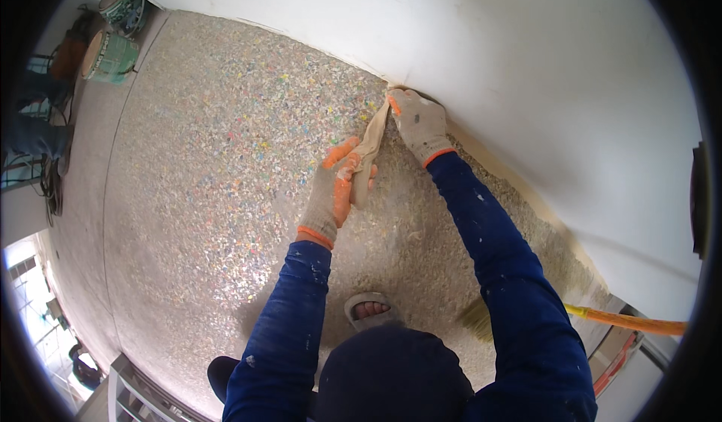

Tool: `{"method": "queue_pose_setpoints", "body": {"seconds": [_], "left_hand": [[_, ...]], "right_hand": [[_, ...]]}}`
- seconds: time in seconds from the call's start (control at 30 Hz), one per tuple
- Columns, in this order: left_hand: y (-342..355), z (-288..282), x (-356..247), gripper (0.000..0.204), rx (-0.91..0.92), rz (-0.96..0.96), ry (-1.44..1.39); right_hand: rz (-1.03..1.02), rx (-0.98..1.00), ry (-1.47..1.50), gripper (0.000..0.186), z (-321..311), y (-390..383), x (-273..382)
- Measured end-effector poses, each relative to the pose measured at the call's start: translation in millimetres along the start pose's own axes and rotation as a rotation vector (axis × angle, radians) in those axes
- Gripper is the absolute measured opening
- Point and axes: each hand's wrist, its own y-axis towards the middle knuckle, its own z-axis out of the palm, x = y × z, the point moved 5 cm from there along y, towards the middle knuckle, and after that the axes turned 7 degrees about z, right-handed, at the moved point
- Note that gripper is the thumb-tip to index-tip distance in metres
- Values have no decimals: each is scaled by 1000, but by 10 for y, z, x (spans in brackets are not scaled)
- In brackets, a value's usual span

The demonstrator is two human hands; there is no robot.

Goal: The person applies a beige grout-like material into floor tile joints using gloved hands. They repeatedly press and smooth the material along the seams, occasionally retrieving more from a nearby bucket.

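Note:
A crumpled strip of beige tape (374, 132) stretches between my two hands, just above the speckled floor (218, 151). My left hand (325, 196), in a pale work glove with orange fingers, is closed around its lower, bunched end. Higher up, my right hand (421, 125), gloved the same way, pinches the strip's narrow upper end. Its fingers are against the foot of the white wall (541, 76), where wall and floor meet. A beige band (519, 185) follows the wall's base to the right of that hand.
Behind my right arm lies a broom with a wooden handle (628, 320). My sandalled foot (371, 308) shows at the bottom. Two green buckets (113, 57) stand far left, near dark clothing and cables. A grey metal frame (120, 392) is at lower left.

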Motion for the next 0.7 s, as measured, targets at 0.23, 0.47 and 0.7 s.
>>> {"method": "queue_pose_setpoints", "body": {"seconds": [0.23, 0.47, 0.7], "left_hand": [[-34, -64, -6, 64, -14, -49, -104], [21, -199, 92, 59, -16, -147, -419], [-44, -482, 14, 65, -19, -181, -494]], "right_hand": [[-49, 64, -29, 24, -38, -23, 30], [-200, 205, -19, 20, 101, -10, 29], [-472, -105, 88, 18, 25, -46, 66]]}}
